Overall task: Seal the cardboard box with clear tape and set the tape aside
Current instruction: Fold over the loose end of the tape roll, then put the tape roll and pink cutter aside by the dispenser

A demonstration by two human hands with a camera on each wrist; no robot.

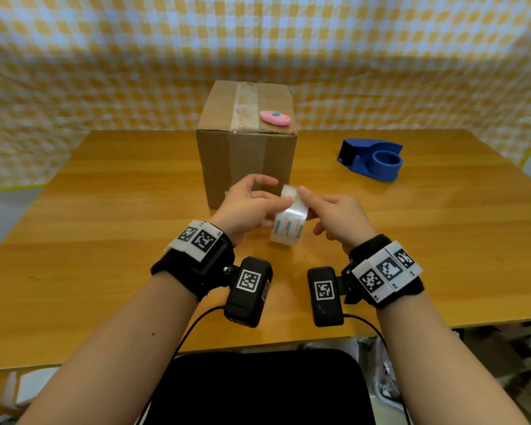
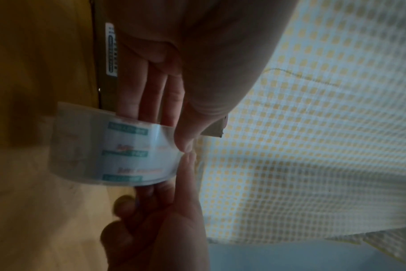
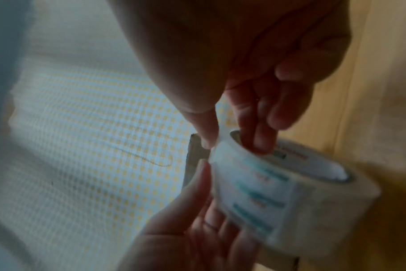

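A brown cardboard box (image 1: 246, 154) stands mid-table, with old clear tape running along its top seam. In front of it both hands hold a roll of clear tape (image 1: 288, 217) above the table. My left hand (image 1: 267, 199) grips the roll from the left, its thumb (image 2: 186, 139) on the outer face and its fingers (image 2: 151, 95) behind it. My right hand (image 1: 311, 210) pinches the rim, with the thumb (image 3: 206, 135) outside and the fingers (image 3: 257, 144) in the core. The roll (image 3: 278, 192) shows green print through its layers. Whether a tape end is lifted is too blurred to tell.
A pink oval cutter (image 1: 275, 117) lies on the box top. A blue tape dispenser (image 1: 371, 159) without a roll sits at the right of the wooden table (image 1: 105, 240). Yellow checked cloth (image 1: 105, 72) hangs behind. A black chair seat (image 1: 258, 388) is below the near edge.
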